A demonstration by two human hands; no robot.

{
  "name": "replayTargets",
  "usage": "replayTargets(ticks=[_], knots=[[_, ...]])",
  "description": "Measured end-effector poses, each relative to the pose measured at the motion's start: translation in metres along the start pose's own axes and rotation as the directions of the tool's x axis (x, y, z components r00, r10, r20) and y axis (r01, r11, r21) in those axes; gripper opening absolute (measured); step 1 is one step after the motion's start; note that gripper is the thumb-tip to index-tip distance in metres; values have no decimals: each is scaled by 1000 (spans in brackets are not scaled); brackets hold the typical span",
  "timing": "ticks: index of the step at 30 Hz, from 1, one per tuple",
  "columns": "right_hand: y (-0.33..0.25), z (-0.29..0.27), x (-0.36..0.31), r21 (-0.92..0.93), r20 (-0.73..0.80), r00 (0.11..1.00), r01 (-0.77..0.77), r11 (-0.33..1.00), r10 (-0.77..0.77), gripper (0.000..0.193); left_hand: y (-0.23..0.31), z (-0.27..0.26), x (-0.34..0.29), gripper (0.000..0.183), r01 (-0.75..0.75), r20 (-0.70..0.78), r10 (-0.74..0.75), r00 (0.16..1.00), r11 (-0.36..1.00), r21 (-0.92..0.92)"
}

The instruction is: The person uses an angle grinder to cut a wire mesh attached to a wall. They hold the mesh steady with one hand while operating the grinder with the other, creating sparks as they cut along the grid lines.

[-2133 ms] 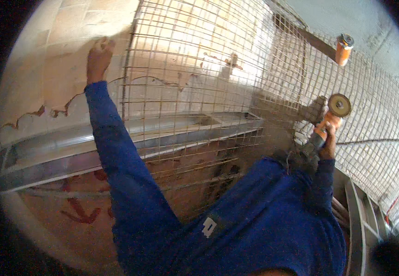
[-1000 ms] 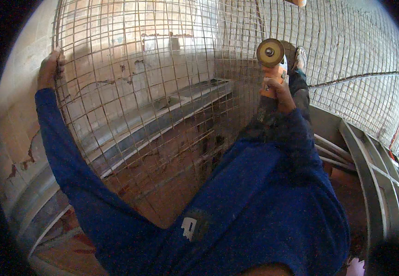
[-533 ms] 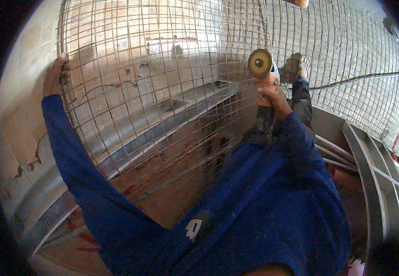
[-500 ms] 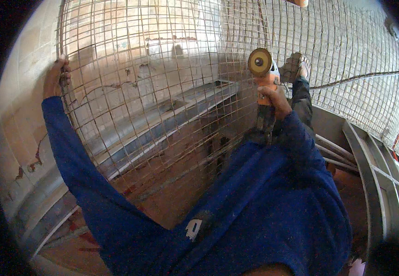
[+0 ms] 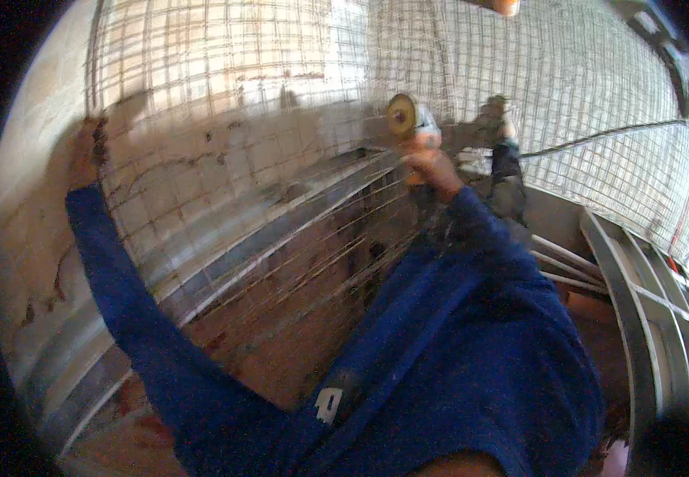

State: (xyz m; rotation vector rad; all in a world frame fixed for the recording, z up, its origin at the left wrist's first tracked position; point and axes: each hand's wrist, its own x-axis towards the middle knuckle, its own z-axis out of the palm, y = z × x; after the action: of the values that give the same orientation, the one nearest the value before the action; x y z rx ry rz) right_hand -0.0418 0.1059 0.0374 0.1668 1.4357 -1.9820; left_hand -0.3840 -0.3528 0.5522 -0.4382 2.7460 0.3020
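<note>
Pale wall (image 5: pixel 40 171) backed wire mesh (image 5: pixel 225 87) across the upper frame; the left hand (image 5: pixel 84 153) clasped its edge, upper left. At upper centre the right hand (image 5: pixel 438 170) gripped an angle grinder (image 5: pixel 423 133), disc (image 5: pixel 401 116) best held clear of sleeves (image 5: pixel 122 294).

This looks like a building site, with structural work in the open. Rusty steel reinforcing mesh (image 5: pixel 241 131) spreads across the upper left and middle of the frame, and more gridded bars cover the pale ground at upper right. A steel beam (image 5: pixel 261 230) runs diagonally from lower left toward the centre, near an orange angle grinder (image 5: pixel 424 141) with a disc. At right stand a ribbed metal frame (image 5: pixel 629 298) and pale pipes (image 5: pixel 567 264); a dark cable (image 5: pixel 599 139) trails above them.
</note>
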Motion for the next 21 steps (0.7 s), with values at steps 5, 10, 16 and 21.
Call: replayTargets(ticks=[5, 10, 16, 21], knots=[[-18, 8, 7, 78, -67, 986, 158, 984, -153, 29, -64, 34, 64, 38, -152, -96, 159, 983, 986, 73], [-47, 6, 6, 117, -168, 983, 87, 989, -66, 35, -117, 61, 126, 37, -165, -190, 216, 958, 953, 253], [-55, -6, 8, -214, -234, 903, 313, 925, -359, 39, -120, 76, 178, 35, -186, -257, 376, 890, 815, 549], [-109, -25, 13, 238, -327, 927, 271, 933, -186, 46, -97, 85, 177, 38, -281, -333, 304, 893, 952, 117]])
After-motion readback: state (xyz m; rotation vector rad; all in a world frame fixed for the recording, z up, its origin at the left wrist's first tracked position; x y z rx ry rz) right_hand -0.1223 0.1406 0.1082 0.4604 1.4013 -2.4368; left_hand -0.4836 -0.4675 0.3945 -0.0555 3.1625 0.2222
